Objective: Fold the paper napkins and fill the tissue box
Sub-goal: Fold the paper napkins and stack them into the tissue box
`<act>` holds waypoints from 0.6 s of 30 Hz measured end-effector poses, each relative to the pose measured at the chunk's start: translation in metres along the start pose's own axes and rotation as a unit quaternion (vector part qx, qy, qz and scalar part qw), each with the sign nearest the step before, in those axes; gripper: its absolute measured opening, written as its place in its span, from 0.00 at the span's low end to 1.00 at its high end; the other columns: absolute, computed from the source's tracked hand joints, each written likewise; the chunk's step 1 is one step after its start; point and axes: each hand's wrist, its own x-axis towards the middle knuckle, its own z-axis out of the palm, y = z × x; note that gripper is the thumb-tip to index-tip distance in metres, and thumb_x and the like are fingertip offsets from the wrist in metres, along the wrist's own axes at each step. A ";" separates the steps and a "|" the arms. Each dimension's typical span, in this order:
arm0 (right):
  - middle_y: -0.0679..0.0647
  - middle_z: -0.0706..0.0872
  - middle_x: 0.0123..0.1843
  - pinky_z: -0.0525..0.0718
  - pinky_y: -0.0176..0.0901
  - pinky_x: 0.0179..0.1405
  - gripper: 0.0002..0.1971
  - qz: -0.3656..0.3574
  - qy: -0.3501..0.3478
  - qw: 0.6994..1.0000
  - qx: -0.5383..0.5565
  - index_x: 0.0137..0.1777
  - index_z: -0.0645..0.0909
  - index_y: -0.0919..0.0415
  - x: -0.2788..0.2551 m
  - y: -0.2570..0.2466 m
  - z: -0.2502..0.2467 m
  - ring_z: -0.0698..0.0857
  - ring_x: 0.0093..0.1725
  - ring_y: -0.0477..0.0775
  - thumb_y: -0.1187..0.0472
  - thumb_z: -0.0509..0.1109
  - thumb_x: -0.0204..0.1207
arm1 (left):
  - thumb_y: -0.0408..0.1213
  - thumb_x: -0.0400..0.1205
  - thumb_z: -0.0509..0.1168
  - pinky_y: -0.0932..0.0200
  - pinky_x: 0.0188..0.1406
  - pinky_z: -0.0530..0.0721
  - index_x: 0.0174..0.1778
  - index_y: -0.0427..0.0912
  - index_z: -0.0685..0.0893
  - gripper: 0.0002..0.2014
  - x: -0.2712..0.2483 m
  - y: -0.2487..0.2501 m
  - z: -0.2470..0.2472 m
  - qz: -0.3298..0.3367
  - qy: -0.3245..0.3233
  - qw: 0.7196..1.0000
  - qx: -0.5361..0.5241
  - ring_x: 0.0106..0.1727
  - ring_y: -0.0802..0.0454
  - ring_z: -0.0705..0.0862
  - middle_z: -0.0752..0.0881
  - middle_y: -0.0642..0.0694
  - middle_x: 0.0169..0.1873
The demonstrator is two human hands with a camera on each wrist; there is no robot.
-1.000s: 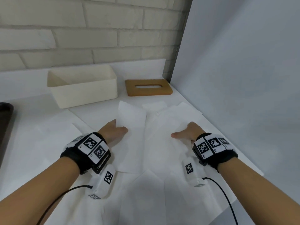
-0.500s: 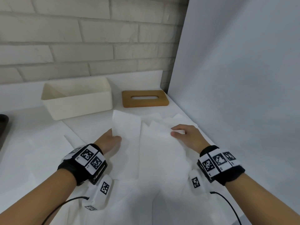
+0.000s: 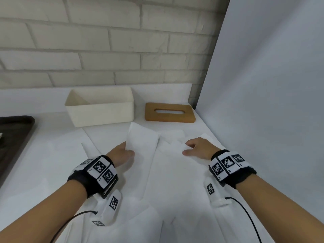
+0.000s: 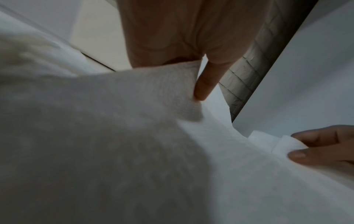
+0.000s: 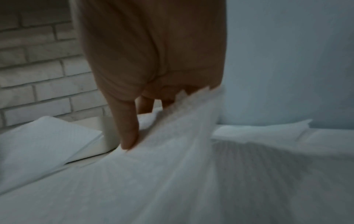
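Several white paper napkins (image 3: 175, 181) lie spread over the table in front of me. My left hand (image 3: 127, 150) pinches the left edge of one napkin (image 3: 142, 141) and holds it raised, thumb in front and fingers hidden behind the sheet (image 4: 145, 106). My right hand (image 3: 187, 148) pinches a crumpled napkin edge (image 3: 175, 145) between thumb (image 5: 128, 136) and fingers. The left wrist view shows the paper running across to my right hand (image 4: 321, 145). The open cream tissue box (image 3: 100, 109) stands beyond my left hand, and its wooden slotted lid (image 3: 170, 113) lies flat to the right of it.
A dark tray (image 3: 15, 135) sits at the left table edge. A brick wall (image 3: 105, 50) closes off the back and a plain grey panel (image 3: 263, 102) runs close along the right side of the table.
My right hand moved forward from lying flat on the napkins and now pinches a far edge. My left hand keeps its hold on the raised napkin. My head has tilted up.
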 end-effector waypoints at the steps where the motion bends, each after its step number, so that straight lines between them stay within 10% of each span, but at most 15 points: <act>1: 0.47 0.73 0.41 0.69 0.33 0.41 0.06 -0.019 0.016 1.000 -0.010 0.40 0.78 0.54 0.001 -0.002 0.000 0.72 0.50 0.50 0.56 0.69 0.76 | 0.28 0.83 0.55 0.47 0.70 0.74 0.67 0.39 0.75 0.17 0.000 0.001 0.000 0.002 0.004 1.000 -0.002 0.65 0.38 0.79 0.81 0.41 0.56; 4: 0.49 0.76 0.48 0.66 0.33 0.52 0.09 -0.094 0.078 0.992 0.025 0.54 0.82 0.63 -0.003 -0.007 -0.008 0.74 0.49 0.47 0.60 0.69 0.78 | 0.29 0.83 0.54 0.49 0.67 0.74 0.60 0.45 0.75 0.12 -0.003 0.003 -0.005 0.009 0.015 1.000 -0.024 0.58 0.43 0.79 0.81 0.43 0.54; 8: 0.39 0.72 0.25 0.67 0.24 0.35 0.11 -0.189 0.020 0.979 0.074 0.34 0.77 0.59 -0.022 -0.027 -0.039 0.72 0.27 0.37 0.58 0.69 0.77 | 0.28 0.84 0.53 0.51 0.63 0.76 0.71 0.42 0.72 0.19 -0.004 0.004 -0.011 0.022 0.021 0.997 -0.077 0.57 0.44 0.80 0.81 0.44 0.56; 15: 0.44 0.91 0.40 0.84 0.28 0.42 0.06 -0.241 -0.191 0.934 0.185 0.47 0.84 0.56 -0.035 -0.086 -0.080 0.88 0.40 0.36 0.65 0.70 0.72 | 0.29 0.84 0.54 0.51 0.65 0.78 0.70 0.48 0.74 0.19 -0.015 0.022 -0.010 0.065 0.001 0.996 -0.067 0.65 0.45 0.81 0.83 0.47 0.62; 18: 0.45 0.92 0.40 0.86 0.29 0.42 0.09 -0.232 -0.225 0.914 0.245 0.49 0.83 0.58 -0.030 -0.104 -0.083 0.89 0.40 0.41 0.67 0.69 0.69 | 0.29 0.84 0.56 0.60 0.49 0.82 0.68 0.35 0.76 0.16 -0.021 0.028 -0.014 0.078 0.027 0.996 -0.040 0.56 0.47 0.82 0.84 0.41 0.59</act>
